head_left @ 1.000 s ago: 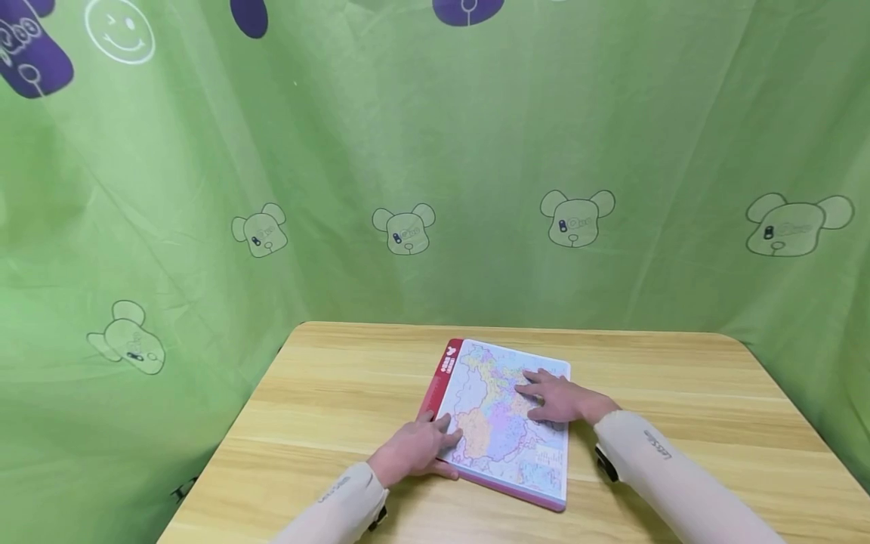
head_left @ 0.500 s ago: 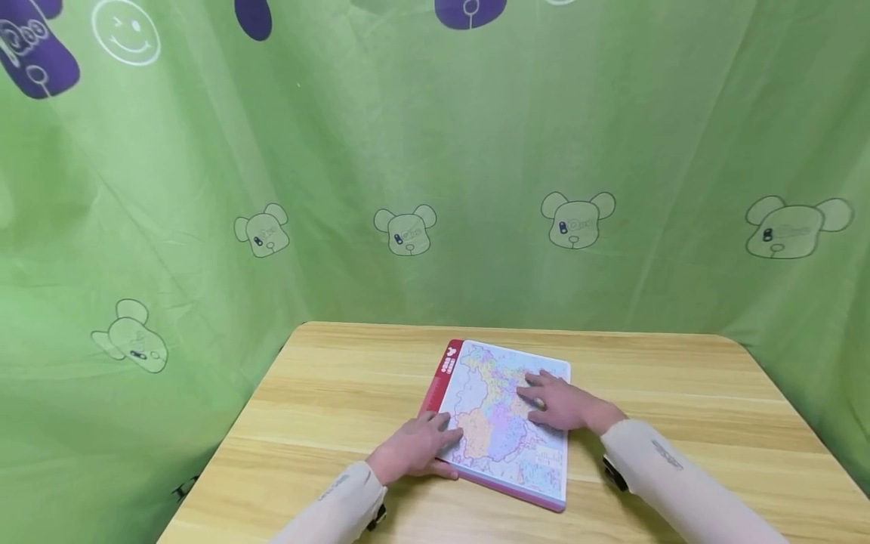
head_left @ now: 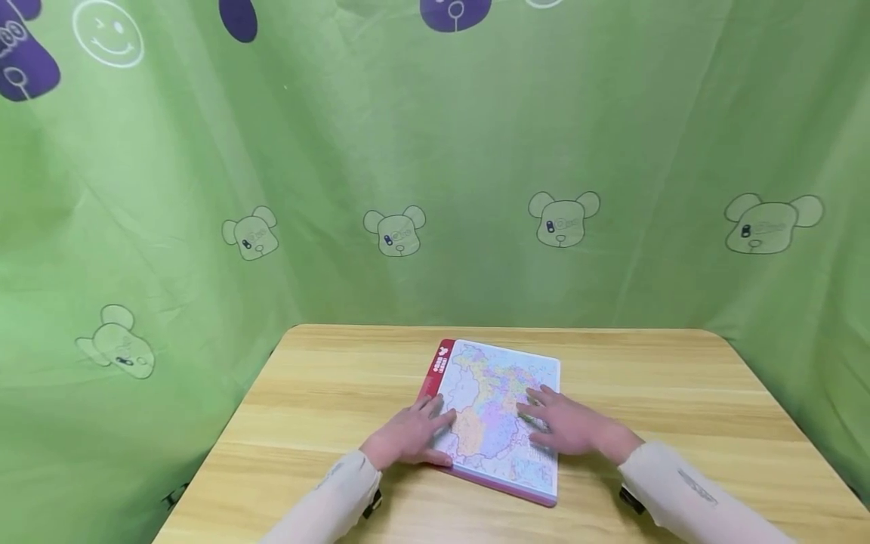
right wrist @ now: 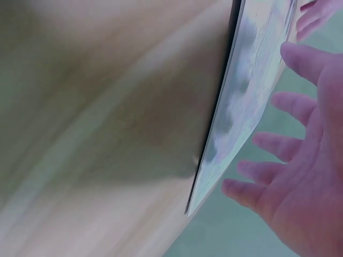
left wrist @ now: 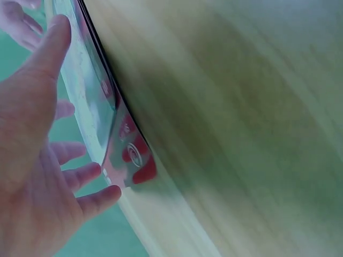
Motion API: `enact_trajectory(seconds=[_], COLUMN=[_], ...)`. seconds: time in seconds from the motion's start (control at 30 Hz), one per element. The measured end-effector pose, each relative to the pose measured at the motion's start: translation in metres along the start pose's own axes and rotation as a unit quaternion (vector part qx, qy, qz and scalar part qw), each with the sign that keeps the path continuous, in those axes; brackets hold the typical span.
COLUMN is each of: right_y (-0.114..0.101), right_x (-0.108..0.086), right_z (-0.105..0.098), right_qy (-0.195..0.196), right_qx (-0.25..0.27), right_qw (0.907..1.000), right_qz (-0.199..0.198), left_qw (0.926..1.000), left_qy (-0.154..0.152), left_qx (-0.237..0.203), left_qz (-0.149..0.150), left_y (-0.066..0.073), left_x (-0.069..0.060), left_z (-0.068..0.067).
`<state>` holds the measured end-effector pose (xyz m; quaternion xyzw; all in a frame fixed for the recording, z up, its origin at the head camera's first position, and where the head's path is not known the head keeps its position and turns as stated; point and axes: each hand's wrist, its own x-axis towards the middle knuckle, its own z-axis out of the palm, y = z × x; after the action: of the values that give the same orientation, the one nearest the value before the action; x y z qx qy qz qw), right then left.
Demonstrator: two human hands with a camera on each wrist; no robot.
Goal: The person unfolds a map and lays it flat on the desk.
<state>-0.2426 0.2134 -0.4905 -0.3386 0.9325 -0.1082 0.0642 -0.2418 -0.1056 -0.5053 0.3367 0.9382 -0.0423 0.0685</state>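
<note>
the map (head_left: 492,412) lies on the worktop (head_left: 340,366). left hand (head_left: 412,432) and right hand (head_left: 567,425) are spread over its sides, gripping nothing. it is probably light, rather stiff and smooth; its edges suit holding.

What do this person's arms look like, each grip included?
The left sleeve and right sleeve are long and off-white, each with a grey marking too blurred to read and a small black object at its wrist end. The left grip and right grip are ungloved, with no rings visible.
</note>
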Motion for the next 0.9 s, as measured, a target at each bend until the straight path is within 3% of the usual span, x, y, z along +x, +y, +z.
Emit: enact_trajectory(seconds=[0.4, 0.9], right_y=[-0.028, -0.039], right_x=[-0.017, -0.031], right_z=[0.005, 0.016], right_qy=[-0.01, -0.03], right_qx=[0.003, 0.004], right_qw=[0.9995, 0.9986], right_qz=[-0.03, -0.043], left_qw=[0.9995, 0.9984], left_qy=[-0.019, -0.026], left_qx=[-0.023, -0.05], left_qz=[-0.004, -0.003], left_y=[-0.009, -0.01], left_x=[0.004, 0.002], left_z=[0.006, 0.003])
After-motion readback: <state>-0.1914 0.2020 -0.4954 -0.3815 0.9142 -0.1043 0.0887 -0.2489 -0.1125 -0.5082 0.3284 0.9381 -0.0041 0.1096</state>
